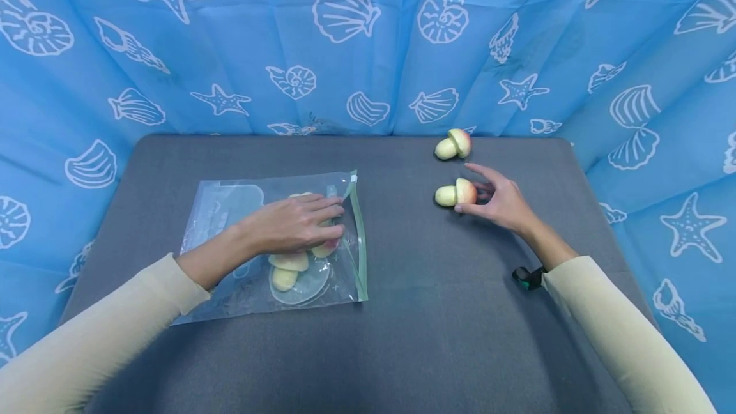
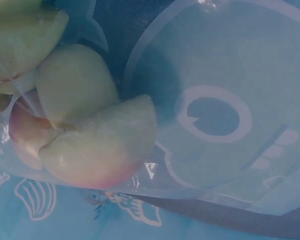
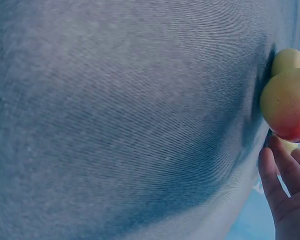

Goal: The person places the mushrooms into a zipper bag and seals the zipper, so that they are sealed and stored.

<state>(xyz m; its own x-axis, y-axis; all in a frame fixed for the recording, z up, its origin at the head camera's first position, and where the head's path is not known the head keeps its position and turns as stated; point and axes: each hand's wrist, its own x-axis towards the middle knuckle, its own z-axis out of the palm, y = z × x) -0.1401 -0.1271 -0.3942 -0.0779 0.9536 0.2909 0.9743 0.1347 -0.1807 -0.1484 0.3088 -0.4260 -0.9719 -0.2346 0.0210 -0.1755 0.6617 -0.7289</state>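
A clear zip bag [image 1: 230, 296] with a green-edged opening lies at the table's left. Inside it are several toy mushrooms [image 1: 285, 278], pale with pinkish caps, which also show through the plastic in the left wrist view [image 2: 97, 140]. My left hand [image 1: 296, 222] rests over the bag near its opening, fingers extended and partly hiding the mushrooms. On the right, my right hand [image 1: 500, 200] is spread around the cap end of another toy mushroom [image 1: 456, 193], thumb close to the cap; contact is unclear. That mushroom's red-tinged cap [image 3: 290, 107] appears beside the fingers in the right wrist view.
One more toy mushroom [image 1: 453, 144] lies behind, near the table's back edge. A grey cloth covers the table [image 1: 414, 337]. Blue curtains [image 1: 391, 43] with white shell prints hang round the back and sides. A small black device [image 1: 528, 278] is at the right wrist.
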